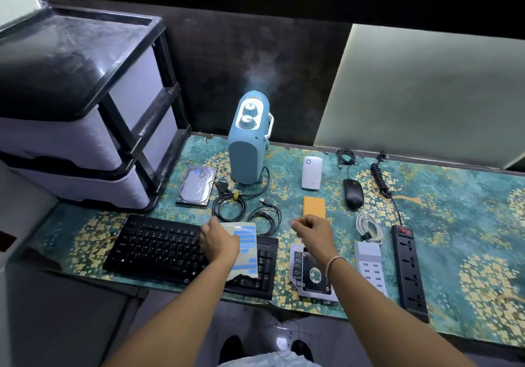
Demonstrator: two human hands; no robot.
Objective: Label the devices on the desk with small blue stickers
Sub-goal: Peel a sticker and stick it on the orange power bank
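Note:
My left hand (217, 240) holds a sticker sheet (246, 248) with several small blue stickers over the right end of the black keyboard (159, 248). My right hand (312, 231) hovers in the middle of the desk with fingers pinched together; whether a sticker is between them I cannot tell. Behind it lies an orange pad (314, 207). Devices lie around: a hard drive (196, 185) with a blue sticker, a blue heater (247, 142), a white plug-in adapter (312, 172), a black mouse (353, 193), a white USB charger (370, 265), a black power strip (409, 270) and a drive caddy (312, 274).
A black and white drawer unit (85, 127) stands at the desk's left end. Coiled black cables (241, 207) lie behind the keyboard, a white cable (368, 227) beside the charger. The desk has a teal floral cover (468, 224). My shoes show below the front edge.

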